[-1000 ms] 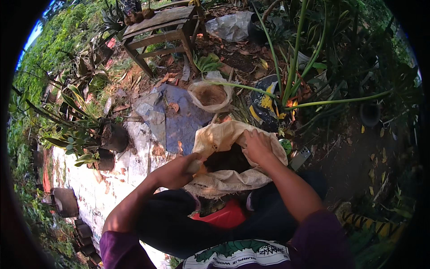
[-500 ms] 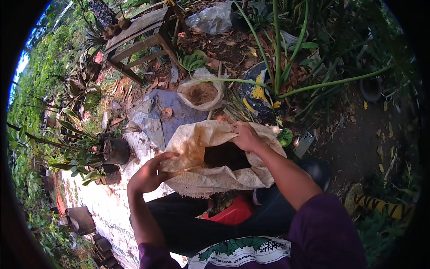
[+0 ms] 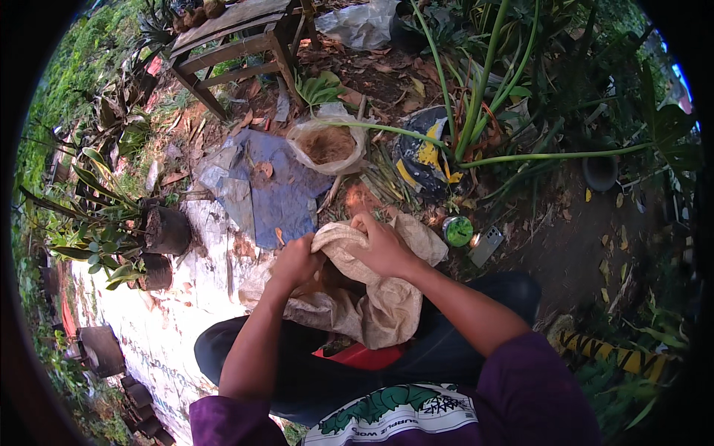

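A beige woven sack stands between my knees, its rim rolled and bunched. My left hand is closed on the left part of the rim. On the far rim, my right hand grips the folded cloth with bent fingers. The two hands are close together, and the sack's mouth is narrowed, so most of its inside is hidden. Just beyond the sack sits a clear plastic bag holding brown, fibrous material.
A grey-blue sheet lies at the far left. Right of the sack are a green-lidded container and a phone. A wooden bench stands at the back. Potted plants line the left, and a long-stemmed leafy plant rises at the far right.
My left hand has moved right and inward, from open beside the sack to closed on its rim. My right hand has come slightly nearer and left. The wide sack mouth is now gathered.
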Motion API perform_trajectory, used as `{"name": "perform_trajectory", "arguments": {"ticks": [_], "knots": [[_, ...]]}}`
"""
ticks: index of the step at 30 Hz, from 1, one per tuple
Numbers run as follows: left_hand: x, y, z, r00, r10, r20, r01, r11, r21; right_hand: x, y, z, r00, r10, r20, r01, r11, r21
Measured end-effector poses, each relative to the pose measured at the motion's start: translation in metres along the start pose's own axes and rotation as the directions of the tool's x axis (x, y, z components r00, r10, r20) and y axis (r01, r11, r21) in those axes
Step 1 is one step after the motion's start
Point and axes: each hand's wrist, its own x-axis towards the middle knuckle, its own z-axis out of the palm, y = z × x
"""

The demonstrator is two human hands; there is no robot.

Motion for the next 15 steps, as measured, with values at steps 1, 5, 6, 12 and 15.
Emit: {"name": "perform_trajectory", "arguments": {"ticks": [1, 5, 6, 12, 15], "knots": [[0.001, -0.003, 0.001, 1.0, -0.025, -0.012, 0.025, 1.0, 0.011, -0.005, 0.0, -0.001, 0.991, -0.086, -0.106, 0.072, 0.989, -0.128], [0.003, 0.002, 0.006, 0.997, -0.073, 0.015, 0.07, 0.985, 0.156, -0.013, 0.025, -0.03, 0.859, -0.19, -0.476, 0.029, 0.946, -0.324], [0.002, 0.006, 0.008, 0.998, -0.064, 0.023, 0.058, 0.981, 0.188, -0.008, 0.041, -0.048, 0.78, -0.184, -0.598, -0.04, 0.939, -0.342], [0.006, 0.034, 0.024, 0.988, 0.114, 0.106, -0.142, 0.937, 0.32, -0.04, 0.175, -0.124, 0.334, 0.576, -0.746, -0.892, 0.448, -0.054], [0.014, 0.048, 0.031, 0.983, 0.135, 0.125, -0.171, 0.922, 0.346, -0.071, 0.231, -0.1, 0.358, 0.81, -0.464, -0.931, 0.349, -0.109]]}}
